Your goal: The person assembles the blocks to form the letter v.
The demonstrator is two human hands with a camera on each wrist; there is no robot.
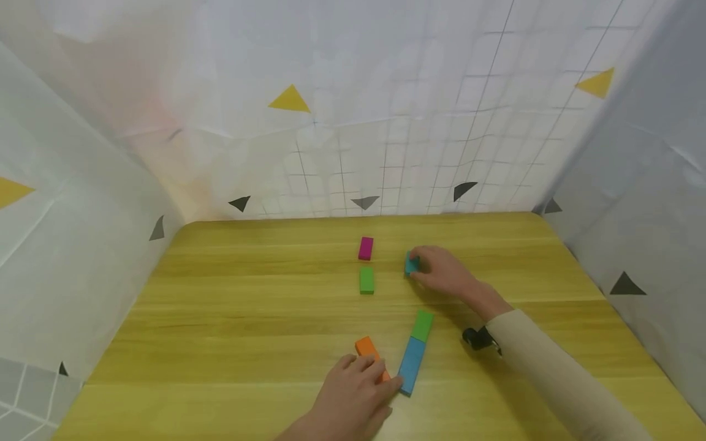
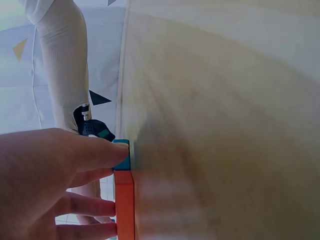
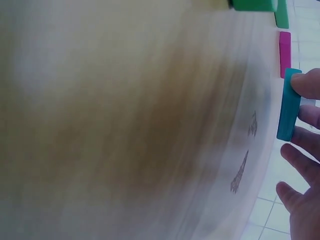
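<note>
My right hand (image 1: 444, 269) pinches a teal block (image 1: 410, 264) toward the back of the table. In the right wrist view the thumb and fingers lie along one side of that teal block (image 3: 288, 112). Nearer the front, my left hand (image 1: 350, 395) rests its fingers against an orange block (image 1: 366, 346), covering part of it. Its thumb touches the near end of a blue block (image 1: 411, 364). A green block (image 1: 423, 324) continues the blue one in a line, end to end. The orange and blue blocks slant toward each other at their near ends.
A magenta block (image 1: 366, 248) lies at the back, with another green block (image 1: 366, 280) just in front of it, both left of my right hand. The wooden table (image 1: 220, 318) meets white sheet walls (image 1: 331, 153) at the back and sides. A dark device (image 1: 478, 338) hangs at the right wrist.
</note>
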